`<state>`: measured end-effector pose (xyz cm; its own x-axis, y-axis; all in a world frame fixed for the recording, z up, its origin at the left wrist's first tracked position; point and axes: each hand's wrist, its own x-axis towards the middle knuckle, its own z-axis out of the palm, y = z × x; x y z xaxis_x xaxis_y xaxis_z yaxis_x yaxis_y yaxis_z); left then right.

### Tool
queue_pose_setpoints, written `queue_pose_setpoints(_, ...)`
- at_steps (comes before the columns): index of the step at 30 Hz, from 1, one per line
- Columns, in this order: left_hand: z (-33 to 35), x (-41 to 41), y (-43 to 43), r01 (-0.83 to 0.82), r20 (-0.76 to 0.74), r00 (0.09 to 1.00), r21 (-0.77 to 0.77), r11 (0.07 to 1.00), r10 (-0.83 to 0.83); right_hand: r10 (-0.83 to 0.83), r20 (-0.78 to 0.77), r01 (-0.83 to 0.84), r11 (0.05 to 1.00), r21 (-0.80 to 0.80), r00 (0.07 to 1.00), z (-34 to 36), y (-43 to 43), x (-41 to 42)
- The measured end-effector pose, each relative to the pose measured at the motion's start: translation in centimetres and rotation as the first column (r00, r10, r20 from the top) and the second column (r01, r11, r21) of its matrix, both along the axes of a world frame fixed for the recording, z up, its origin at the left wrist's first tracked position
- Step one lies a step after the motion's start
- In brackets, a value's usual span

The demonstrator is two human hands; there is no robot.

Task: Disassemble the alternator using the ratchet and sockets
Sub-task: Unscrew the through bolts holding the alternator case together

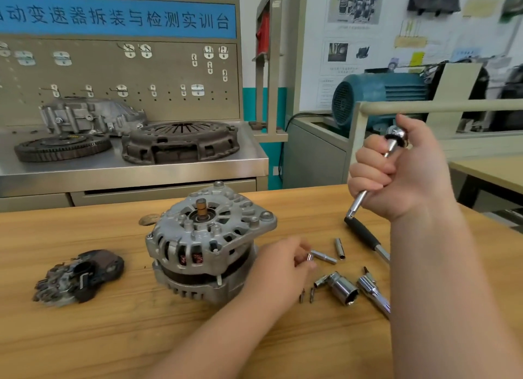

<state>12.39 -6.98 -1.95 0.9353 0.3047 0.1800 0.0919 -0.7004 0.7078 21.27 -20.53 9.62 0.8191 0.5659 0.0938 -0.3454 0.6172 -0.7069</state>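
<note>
Left hand [280, 262] pinches a small socket [310, 256] over the bench [85, 336], alternator [206, 242] just at its nine o'clock (shaft up); loose sockets [339, 248] at three o'clock. Right hand [402, 174] grips a chrome tool shaft [392, 145], raised at one o'clock.

Right grip [396, 172] raised in a fist, left grip [280, 262] low, seemingly pinching.

Chrome tool [392, 144] in raised right hand [402, 177]; small socket [310, 256] in fingers [303, 266] of left hand [278, 261] beside alternator [206, 237].
</note>
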Motion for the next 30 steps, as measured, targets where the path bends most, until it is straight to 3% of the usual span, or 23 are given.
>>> queue_pose_setpoints(3,-0.5,2.2,-0.8,-0.031,0.000,1.000,0.046,0.998,0.031,0.015,-0.028,-0.015,1.000,0.006,0.999,-0.9,-0.4,1.1)
queue_pose_setpoints(7,-1.1,4.8,-1.7,0.042,-0.151,0.988,0.213,0.976,-0.010,0.031,-0.079,-0.028,0.999,0.042,0.996,-2.0,-0.8,2.2)
queue_pose_setpoints(14,-2.0,6.1,-1.1,0.054,-0.268,0.963,0.107,0.993,-0.024,-0.001,-0.106,0.014,0.992,0.129,0.994,-2.8,-2.3,3.7)
queue_pose_setpoints(19,-2.4,6.3,-1.3,0.005,-0.156,0.988,0.083,0.997,0.008,-0.044,-0.129,0.067,0.982,0.175,0.991,-3.1,-3.0,4.3)
queue_pose_setpoints(22,-2.4,7.2,-1.2,-0.016,-0.082,0.996,0.241,0.970,0.036,-0.064,-0.131,0.086,0.982,0.169,0.989,-3.0,-3.1,4.3)
queue_pose_setpoints(26,-1.9,8.4,-1.5,0.147,-0.270,0.962,0.403,0.903,-0.036,-0.072,-0.138,0.095,0.982,0.166,0.988,-2.9,-2.9,4.1)
queue_pose_setpoints(30,-1.8,8.9,-1.2,0.215,-0.308,0.949,0.474,0.854,-0.068,-0.056,-0.148,0.083,0.981,0.178,0.987,-3.0,-2.5,4.1)
